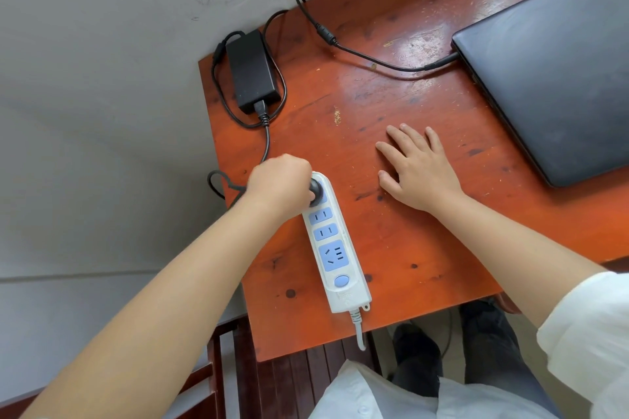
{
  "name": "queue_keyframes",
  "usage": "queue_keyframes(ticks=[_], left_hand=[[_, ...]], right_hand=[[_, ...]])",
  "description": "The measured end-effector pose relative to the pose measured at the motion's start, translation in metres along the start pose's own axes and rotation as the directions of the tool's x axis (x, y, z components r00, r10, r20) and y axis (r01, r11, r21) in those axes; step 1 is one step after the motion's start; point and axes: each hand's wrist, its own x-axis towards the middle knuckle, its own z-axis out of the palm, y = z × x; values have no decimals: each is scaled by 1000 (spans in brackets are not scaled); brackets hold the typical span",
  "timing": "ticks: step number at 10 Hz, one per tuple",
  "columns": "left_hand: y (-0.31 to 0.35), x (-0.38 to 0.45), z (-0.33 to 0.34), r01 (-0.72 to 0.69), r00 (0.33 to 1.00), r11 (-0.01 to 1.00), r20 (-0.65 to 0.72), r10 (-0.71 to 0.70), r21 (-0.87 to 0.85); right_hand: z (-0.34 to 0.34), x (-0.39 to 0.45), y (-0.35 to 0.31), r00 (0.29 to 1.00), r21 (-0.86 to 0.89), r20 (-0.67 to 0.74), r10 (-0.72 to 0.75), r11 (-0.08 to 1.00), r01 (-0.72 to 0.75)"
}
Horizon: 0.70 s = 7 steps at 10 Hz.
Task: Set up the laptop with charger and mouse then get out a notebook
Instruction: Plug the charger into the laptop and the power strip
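Red-orange wood, scuffed and knotted, makes up the worktop (391,133) that fills the middle and right of the head view. A closed dark laptop (558,71) lies at the upper right of the frame, its lid shut, with a thin black cable (374,59) plugged into its left edge and trailing across the wood toward the upper left. There the black charger brick (250,70) sits at the worktop's far left corner, its cords looped around it.

A white power strip (335,248) with blue sockets lies lengthwise in the lower middle of the frame, its own white cord hanging off the near edge. The left hand (279,185) is closed around a black plug (315,196) at the strip's top socket; whether the plug is fully seated is hard to tell, since the fingers cover most of it. The right hand (417,168) rests flat and open on the wood, fingers spread, between the strip and the laptop, touching neither.

White sleeves and dark trousers show at the lower right.
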Motion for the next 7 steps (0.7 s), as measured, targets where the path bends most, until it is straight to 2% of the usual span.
queue_keyframes(ticks=[1, 4, 7], left_hand=[[15, 0, 4, 5, 1000, 1000, 1, -5, 27], [7, 5, 13, 21, 999, 990, 34, -16, -139], [4, 11, 17, -3, 999, 990, 42, 8, -140]], right_hand=[[1, 0, 1, 1000, -1, 2, 0, 1000, 0], [1, -4, -2, 1000, -3, -14, 0, 1000, 0], [0, -2, 0, 1000, -14, -3, -1, 1000, 1]])
